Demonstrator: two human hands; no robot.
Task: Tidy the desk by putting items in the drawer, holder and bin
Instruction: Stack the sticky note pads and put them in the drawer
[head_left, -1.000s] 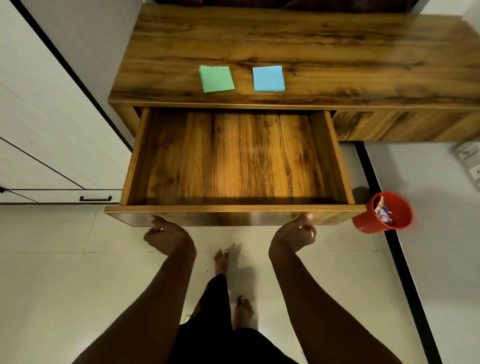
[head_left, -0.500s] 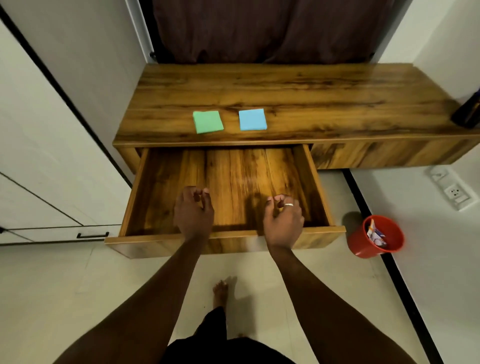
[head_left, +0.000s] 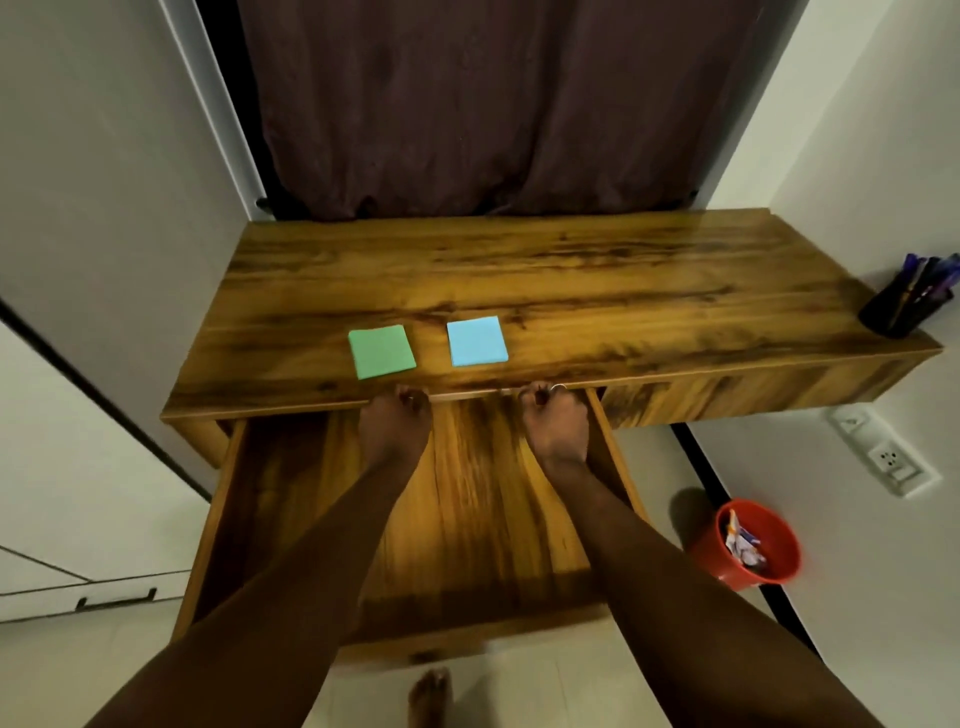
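A green sticky-note pad (head_left: 382, 352) and a blue one (head_left: 476, 341) lie side by side near the front edge of the wooden desk (head_left: 519, 280). Below them the drawer (head_left: 467, 519) is pulled far out and looks empty. My left hand (head_left: 396, 426) and my right hand (head_left: 556, 423) reach over the drawer. Their curled fingertips are at the desk's front edge, just below the pads, and hold nothing. A black pen holder (head_left: 901, 306) with several pens stands at the desk's right end. A red bin (head_left: 711, 556) with crumpled paper sits on the floor at the right.
A dark curtain (head_left: 467, 104) hangs behind the desk. White cabinet doors (head_left: 78, 571) stand close on the left. A wall socket (head_left: 891, 460) is on the right wall above the bin. My bare foot (head_left: 428, 699) is below the drawer front.
Both hands let go of the drawer front and moved forward over the open drawer to the desk's front edge. The view tilted up, showing the curtain and pen holder.
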